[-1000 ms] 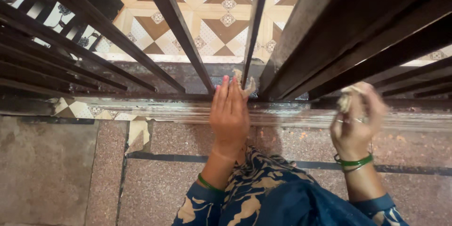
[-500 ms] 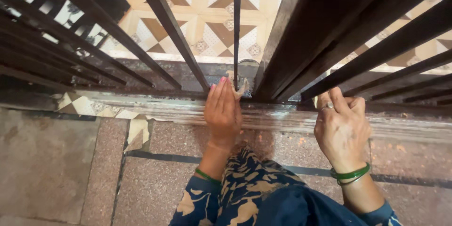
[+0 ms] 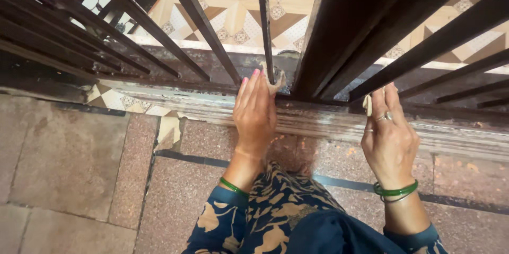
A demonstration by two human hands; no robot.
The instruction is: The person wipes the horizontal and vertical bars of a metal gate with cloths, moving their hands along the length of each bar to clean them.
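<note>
Crouched at a dark metal grille (image 3: 339, 31), the person's left hand (image 3: 255, 116) presses a beige rag (image 3: 275, 82) with straight, closed fingers (image 3: 249, 87) against a bar's foot, right hand (image 3: 389, 137) pinching another scrap (image 3: 367, 104); the sill (image 3: 212, 108) beyond the fingertips looks grimy.

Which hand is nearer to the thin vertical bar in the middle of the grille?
Left. The left hand presses a cloth right at the base of the thin vertical bar; the right hand rests farther right, beyond the thick post.
</note>
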